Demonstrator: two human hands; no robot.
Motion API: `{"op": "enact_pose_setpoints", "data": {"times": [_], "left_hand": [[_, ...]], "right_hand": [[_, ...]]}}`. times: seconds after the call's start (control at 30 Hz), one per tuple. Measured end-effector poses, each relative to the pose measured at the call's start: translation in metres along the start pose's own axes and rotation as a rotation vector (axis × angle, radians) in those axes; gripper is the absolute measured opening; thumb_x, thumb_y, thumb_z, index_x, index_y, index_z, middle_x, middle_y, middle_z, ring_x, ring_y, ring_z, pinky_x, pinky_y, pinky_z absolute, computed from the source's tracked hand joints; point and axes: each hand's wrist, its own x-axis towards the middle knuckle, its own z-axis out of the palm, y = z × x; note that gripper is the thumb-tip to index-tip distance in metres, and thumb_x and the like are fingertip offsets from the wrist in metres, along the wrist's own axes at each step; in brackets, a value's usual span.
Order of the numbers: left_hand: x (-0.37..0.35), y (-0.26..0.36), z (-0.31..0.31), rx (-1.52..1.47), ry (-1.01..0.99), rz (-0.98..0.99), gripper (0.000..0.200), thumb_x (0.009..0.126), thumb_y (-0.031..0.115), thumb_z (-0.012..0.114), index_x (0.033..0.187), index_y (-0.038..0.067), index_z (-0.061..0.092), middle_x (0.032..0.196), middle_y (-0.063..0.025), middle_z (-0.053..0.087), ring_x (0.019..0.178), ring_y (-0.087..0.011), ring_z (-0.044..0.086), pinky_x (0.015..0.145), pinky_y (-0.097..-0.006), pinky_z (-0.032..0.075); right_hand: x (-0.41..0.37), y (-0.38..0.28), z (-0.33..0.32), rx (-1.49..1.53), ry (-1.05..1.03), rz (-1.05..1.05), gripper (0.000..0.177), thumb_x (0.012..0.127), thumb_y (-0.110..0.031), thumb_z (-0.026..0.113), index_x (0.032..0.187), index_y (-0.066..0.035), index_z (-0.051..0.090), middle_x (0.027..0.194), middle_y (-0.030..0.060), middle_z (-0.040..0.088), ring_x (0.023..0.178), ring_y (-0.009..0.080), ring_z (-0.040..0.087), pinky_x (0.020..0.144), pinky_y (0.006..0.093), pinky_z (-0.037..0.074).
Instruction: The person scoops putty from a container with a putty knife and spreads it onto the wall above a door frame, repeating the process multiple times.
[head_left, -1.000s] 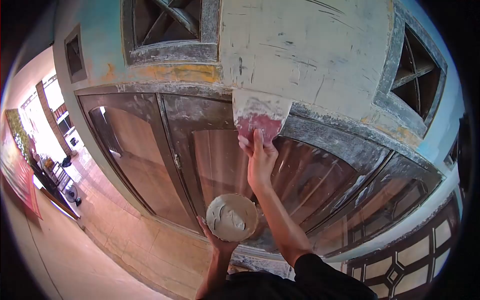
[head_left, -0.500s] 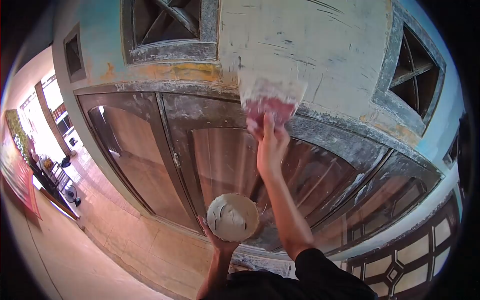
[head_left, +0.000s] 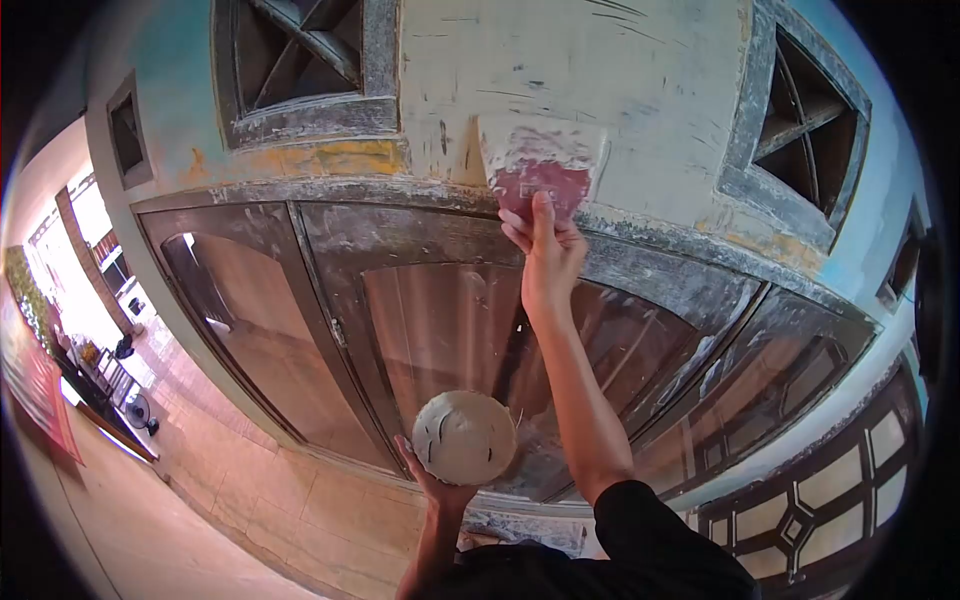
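At the scuffed wall (head_left: 660, 110), red spreader (head_left: 562, 185) gripped by my right hand (head_left: 550, 255), fingers (head_left: 542, 212) closed on it, below, paste-filled bowl (head_left: 513, 430) cupped in my left hand (head_left: 442, 492), fingers mostly hidden

Right grip (head_left: 549, 245) holds red scraper (head_left: 545, 182) against wall (head_left: 560, 65); left grip (head_left: 434, 482) supports bowl (head_left: 514, 450) of paste (head_left: 466, 432)

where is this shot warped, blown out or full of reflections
In the head view, fisheye distortion bows the door frame and leaves black corners; the far opening at left is washed out white; the glass pane carries streaky reflections; the scraper and right hand look fairly clear.
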Motion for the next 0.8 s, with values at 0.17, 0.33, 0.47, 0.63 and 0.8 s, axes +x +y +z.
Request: {"op": "enact_pose_setpoints", "data": {"times": [0.17, 0.33, 0.47, 0.63, 0.8], "left_hand": [[0.006, -0.002, -0.007, 0.091, -0.023, 0.045, 0.083, 0.075, 0.078, 0.037, 0.133, 0.019, 0.043, 0.138, -0.0069, 0.038, 0.123, -0.0333, 0.038, 0.100, -0.0572, 0.030], [0.004, 0.001, -0.007, 0.003, -0.033, -0.011, 0.081, 0.078, 0.075, 0.038, 0.133, 0.015, 0.043, 0.136, -0.0070, 0.041, 0.122, -0.0311, 0.041, 0.099, -0.0520, 0.035], [0.005, -0.003, -0.003, 0.015, 0.009, -0.013, 0.083, 0.077, 0.077, 0.036, 0.133, 0.015, 0.043, 0.136, -0.0068, 0.040, 0.122, -0.0321, 0.039, 0.100, -0.0547, 0.032], [0.005, -0.003, 0.000, 0.006, -0.004, 0.012, 0.079, 0.078, 0.074, 0.040, 0.131, 0.015, 0.045, 0.134, -0.0066, 0.044, 0.119, -0.0319, 0.042, 0.099, -0.0532, 0.034], [0.008, -0.005, -0.004, 0.031, 0.017, -0.029, 0.080, 0.079, 0.075, 0.036, 0.133, 0.016, 0.043, 0.137, -0.0070, 0.039, 0.123, -0.0322, 0.038, 0.100, -0.0553, 0.031]], "right_hand": [[-0.052, 0.033, -0.034, -0.079, 0.137, 0.135, 0.022, 0.092, -0.018, 0.056, 0.099, 0.002, 0.060, 0.089, 0.0092, 0.066, 0.073, 0.0185, 0.067, 0.066, 0.0270, 0.055], [-0.012, -0.015, -0.010, -0.054, 0.046, -0.002, 0.028, 0.091, -0.025, 0.058, 0.097, 0.002, 0.060, 0.087, 0.0097, 0.066, 0.072, 0.0175, 0.066, 0.068, 0.0296, 0.054], [-0.010, 0.004, -0.030, -0.075, 0.136, 0.074, 0.026, 0.090, -0.022, 0.059, 0.096, 0.003, 0.059, 0.086, 0.0101, 0.066, 0.070, 0.0179, 0.066, 0.066, 0.0282, 0.054], [-0.041, 0.004, -0.053, -0.065, 0.136, 0.123, 0.025, 0.089, -0.020, 0.062, 0.096, 0.003, 0.060, 0.086, 0.0093, 0.065, 0.068, 0.0185, 0.066, 0.065, 0.0294, 0.054], [0.000, -0.023, -0.039, -0.103, 0.108, -0.023, 0.023, 0.090, -0.021, 0.059, 0.099, 0.000, 0.060, 0.090, 0.0087, 0.065, 0.073, 0.0170, 0.066, 0.065, 0.0286, 0.054]]}}
